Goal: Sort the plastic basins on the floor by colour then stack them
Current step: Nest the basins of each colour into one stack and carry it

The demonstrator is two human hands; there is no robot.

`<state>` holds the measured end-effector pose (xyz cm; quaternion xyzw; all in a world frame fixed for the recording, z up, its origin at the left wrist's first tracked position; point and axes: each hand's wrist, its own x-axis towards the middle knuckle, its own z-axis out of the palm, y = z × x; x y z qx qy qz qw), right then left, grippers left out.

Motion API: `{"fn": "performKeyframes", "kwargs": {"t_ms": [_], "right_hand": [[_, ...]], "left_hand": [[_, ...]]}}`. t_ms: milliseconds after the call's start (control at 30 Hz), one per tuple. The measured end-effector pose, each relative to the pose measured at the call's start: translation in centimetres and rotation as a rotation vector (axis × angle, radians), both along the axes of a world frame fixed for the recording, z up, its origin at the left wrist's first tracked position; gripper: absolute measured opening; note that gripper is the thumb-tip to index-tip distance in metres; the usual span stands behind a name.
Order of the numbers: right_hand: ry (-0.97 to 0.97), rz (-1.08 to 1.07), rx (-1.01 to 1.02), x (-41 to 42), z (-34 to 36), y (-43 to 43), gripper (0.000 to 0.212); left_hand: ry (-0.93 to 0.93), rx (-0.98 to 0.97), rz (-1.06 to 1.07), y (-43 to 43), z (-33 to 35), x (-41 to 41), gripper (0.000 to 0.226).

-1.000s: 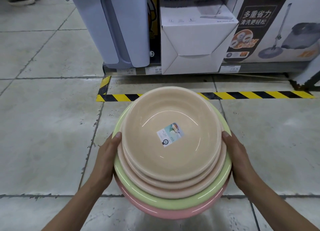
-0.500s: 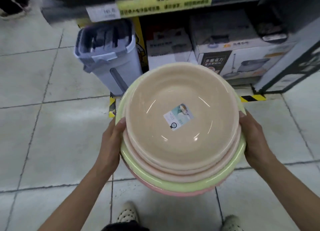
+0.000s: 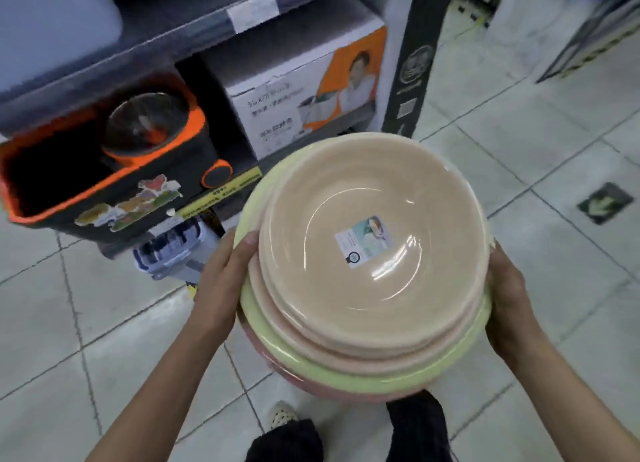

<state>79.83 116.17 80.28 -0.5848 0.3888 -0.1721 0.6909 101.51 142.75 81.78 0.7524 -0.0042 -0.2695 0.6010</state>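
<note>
Holding the whole stack (image 3: 346, 354) up in the air here, out in front of the body and well clear of the tiled floor (image 3: 104, 340). It's right beside a shop shelf (image 3: 166, 29) with a black and orange mop bucket (image 3: 114, 184) and a cardboard box (image 3: 294, 94) on it.

Left hand (image 3: 225, 281) grips the near-left edge with the thumb hooked over the rims. Right hand (image 3: 512, 302) clamps the opposite side, fingers curled out of sight under the stack.

From the top it goes beige basin (image 3: 370, 288) with a sticker (image 3: 363, 242) inside, a couple more beige or pinkish ones nested below, then a green basin (image 3: 346, 378), then a pink basin (image 3: 332, 394) at the bottom.

My guess on handling: thin plastic like this is light and a bit flexy, and glossy enough to slide. The nested ones could shift if the stack tips. So two hands on opposite rims with fingers under the lowest basin looks like the sensible hold. A drop probably wouldn't break anything, just scatter them.

The beige ones sit together, so sorting seems mostly done, though I can't count every layer.
</note>
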Motion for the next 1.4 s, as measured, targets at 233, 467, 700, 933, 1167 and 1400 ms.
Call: {"fn": "performKeyframes", "kwargs": {"t_ms": [233, 467, 700, 933, 1167, 1400], "right_hand": [[-0.072, -0.372, -0.037, -12.5, 9.5, -4.9, 0.042], [-0.106, -0.729, -0.132, -25.2, 13.3, -10.5, 0.051], [-0.132, -1.152, -0.227, -35.5, 13.9, -11.2, 0.044], [0.039, -1.610, -0.202, -40.8, 13.9, -5.8, 0.047], [0.171, -2.138, -0.190, -36.6, 14.9, 3.1, 0.046], [0.231, -2.626, -0.120, -27.7, 15.2, 12.8, 0.029]], "left_hand": [[-0.150, -0.018, -0.434, -13.5, 9.2, -4.8, 0.038], [-0.125, -0.080, -0.723, -30.8, 13.1, -13.7, 0.025], [-0.155, -0.169, -1.105, -45.0, 14.7, -24.6, 0.015], [-0.055, -0.207, -1.565, -53.8, 13.6, -36.1, 0.024], [0.034, -0.283, -2.112, -56.0, 12.7, -47.0, 0.030], [0.113, -0.289, -2.614, -47.0, 11.7, -54.1, 0.029]]}}
